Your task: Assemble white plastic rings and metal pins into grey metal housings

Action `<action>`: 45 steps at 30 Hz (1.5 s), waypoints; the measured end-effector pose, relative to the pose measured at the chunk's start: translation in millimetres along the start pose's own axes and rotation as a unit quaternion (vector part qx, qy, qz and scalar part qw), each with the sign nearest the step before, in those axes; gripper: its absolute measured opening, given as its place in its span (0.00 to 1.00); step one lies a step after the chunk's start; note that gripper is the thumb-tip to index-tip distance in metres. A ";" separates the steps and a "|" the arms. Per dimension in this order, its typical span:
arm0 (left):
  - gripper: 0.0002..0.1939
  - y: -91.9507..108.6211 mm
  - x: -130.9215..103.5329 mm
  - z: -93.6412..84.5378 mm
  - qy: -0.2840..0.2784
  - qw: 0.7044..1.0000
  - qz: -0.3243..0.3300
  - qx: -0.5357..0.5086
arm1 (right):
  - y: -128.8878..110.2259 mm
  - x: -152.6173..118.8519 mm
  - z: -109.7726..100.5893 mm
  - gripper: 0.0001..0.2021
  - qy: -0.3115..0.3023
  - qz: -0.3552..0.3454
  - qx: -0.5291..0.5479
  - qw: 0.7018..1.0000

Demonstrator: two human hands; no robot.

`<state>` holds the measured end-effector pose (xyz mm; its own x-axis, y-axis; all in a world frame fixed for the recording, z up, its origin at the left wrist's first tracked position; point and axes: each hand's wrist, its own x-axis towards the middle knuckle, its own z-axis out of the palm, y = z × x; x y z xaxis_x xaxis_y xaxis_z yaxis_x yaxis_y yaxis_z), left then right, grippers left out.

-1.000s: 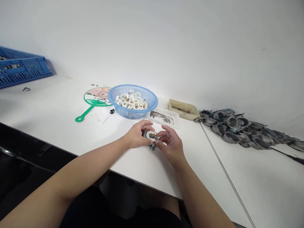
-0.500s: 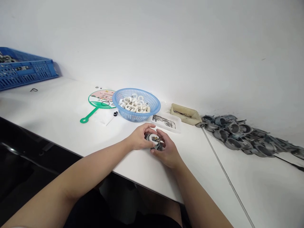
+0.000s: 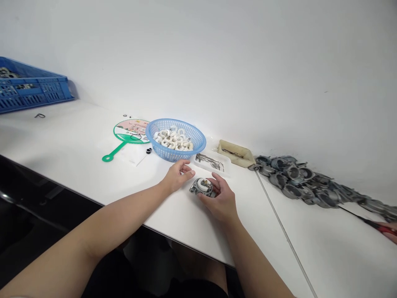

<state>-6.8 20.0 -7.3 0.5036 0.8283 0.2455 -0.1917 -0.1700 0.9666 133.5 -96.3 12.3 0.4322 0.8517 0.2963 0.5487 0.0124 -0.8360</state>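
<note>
A grey metal part with a white ring (image 3: 203,186) in it is near the middle of the white table (image 3: 173,209). My right hand (image 3: 221,198) grips this part from its right side, thumb in front and fingers behind. Just left of the part, my left hand (image 3: 179,176) is apart from it, fingers parted and nothing in them. Behind my hands stands a blue basket (image 3: 175,155) of white rings (image 3: 173,138). A white tray (image 3: 225,165) with thin dark pieces lies to the basket's right.
A beige box (image 3: 237,152) holds a thin tool. Grey metal parts (image 3: 291,178) are heaped at the right, near another person's hand (image 3: 391,236) with a red-handled tool (image 3: 380,227). A green-handled fan (image 3: 132,131) and blue crate (image 3: 37,93) are at the left.
My left hand has let go of the metal part and moved left. My right hand still has it. Another person's hand with the red-handled tool has appeared at the right edge.
</note>
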 end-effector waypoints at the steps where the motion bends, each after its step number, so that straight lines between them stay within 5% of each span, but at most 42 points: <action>1: 0.28 -1.2 0.5 -0.4 0.001 1.000 0.000 0.009 | 0.0 -1.1 -4.6 0.41 0.013 0.004 0.006 1.000; 6: 0.25 -3.7 2.5 -1.5 0.010 0.999 -0.008 0.053 | 14.2 3.6 -59.5 0.45 0.128 0.038 0.031 0.991; 11: 0.22 -6.4 -0.5 2.3 0.010 0.997 -0.017 0.079 | 48.9 12.8 -157.2 0.45 0.282 0.106 -0.064 0.951; 16: 0.22 -11.3 -3.7 3.7 0.004 0.996 -0.030 0.080 | 79.9 -9.9 -242.9 0.40 0.397 0.229 -0.230 0.859; 20: 0.22 -10.6 -5.1 2.5 -0.003 0.997 -0.029 0.066 | 104.6 -31.3 -268.6 0.36 0.455 0.250 -0.235 0.822; 27: 0.23 -5.6 -10.2 2.0 0.007 0.997 -0.053 0.055 | 121.8 -38.8 -270.6 0.37 0.447 0.235 -0.233 0.831; 37: 0.23 -2.9 -12.5 1.4 0.008 0.997 -0.054 0.061 | 105.1 -41.1 -252.6 0.39 0.439 0.214 -0.273 0.829; 41: 0.23 -7.5 -12.7 1.6 0.003 0.996 -0.054 0.070 | 77.0 -47.5 -219.8 0.41 0.485 0.136 -0.338 0.795; 45: 0.22 -12.6 -11.7 1.6 -0.006 0.996 -0.047 0.073 | 34.3 -41.0 -146.7 0.33 0.353 -0.111 -0.357 0.858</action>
<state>-9.0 11.5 -22.3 0.5240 0.8380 0.1525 -0.0192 -0.1674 0.9857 239.6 -207.6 39.2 0.4476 0.3364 0.8286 0.8631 -0.4050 -0.3018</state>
